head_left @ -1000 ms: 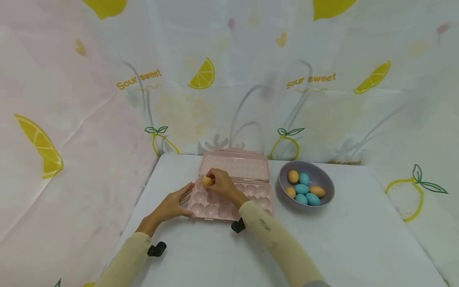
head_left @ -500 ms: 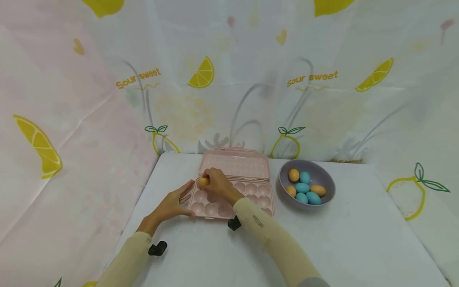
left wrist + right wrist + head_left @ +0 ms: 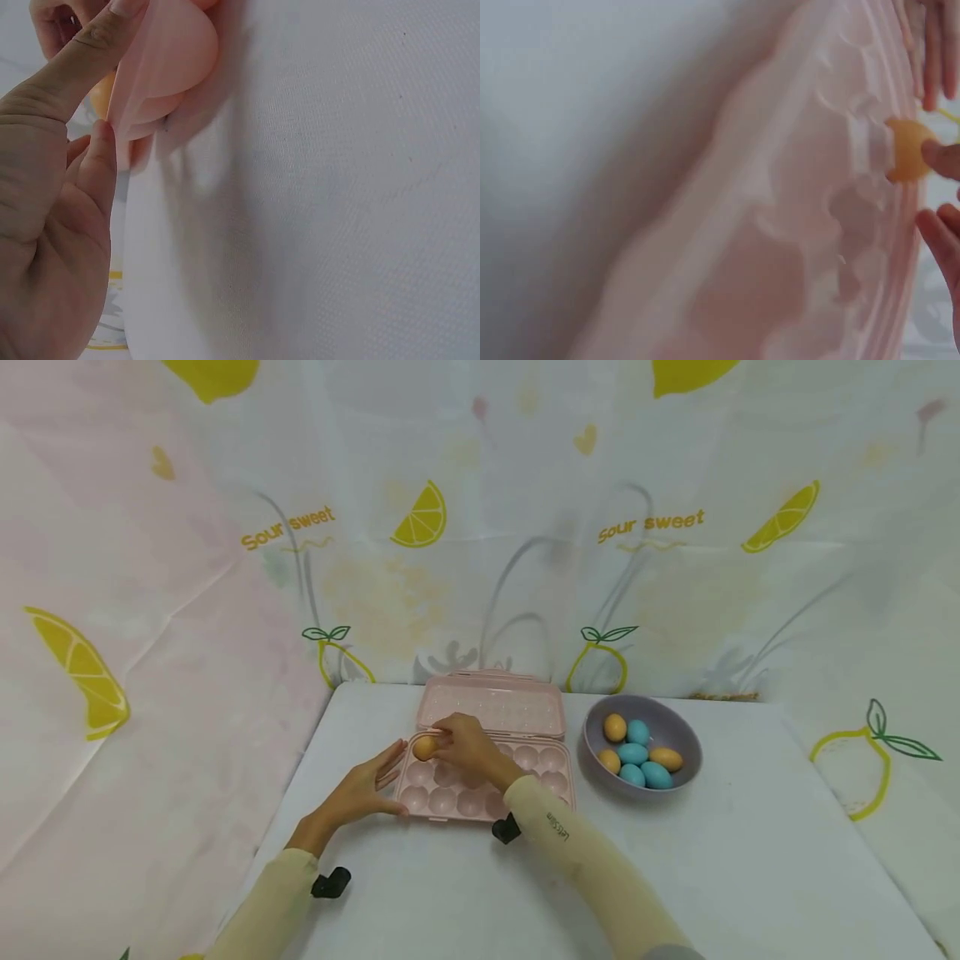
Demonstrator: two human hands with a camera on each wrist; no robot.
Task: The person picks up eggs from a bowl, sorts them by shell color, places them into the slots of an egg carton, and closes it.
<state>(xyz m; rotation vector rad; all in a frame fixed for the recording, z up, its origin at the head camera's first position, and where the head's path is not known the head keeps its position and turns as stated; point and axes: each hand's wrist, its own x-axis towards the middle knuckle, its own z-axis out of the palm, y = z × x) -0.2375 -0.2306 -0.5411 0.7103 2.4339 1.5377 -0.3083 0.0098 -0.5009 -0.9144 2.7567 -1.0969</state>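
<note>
A pink egg tray (image 3: 470, 803) with rounded cups lies with its lid (image 3: 491, 706) laid back behind it. An orange egg (image 3: 425, 747) sits in the tray's far left corner cup. My right hand (image 3: 468, 747) is just right of this egg. In the right wrist view a digit of that hand still touches the egg (image 3: 911, 150), while its other fingers (image 3: 939, 240) are spread away from it. My left hand (image 3: 363, 789) spans the tray's left end with straight fingers, thumb at the near corner. The left wrist view shows the thumb and a fingertip along the tray's edge (image 3: 161, 60).
Right of the tray stands a purple-grey bowl (image 3: 693, 760) with several orange and blue eggs (image 3: 632, 753). The white table (image 3: 720, 860) ends at a lemon-printed cloth (image 3: 495, 577) behind and at the sides. A black wrist camera (image 3: 330, 882) hangs beside each forearm.
The orange egg has gone left and down into the corner cup. My right hand followed it, then loosened its fingers and drew slightly back to the right. The left hand has stayed put.
</note>
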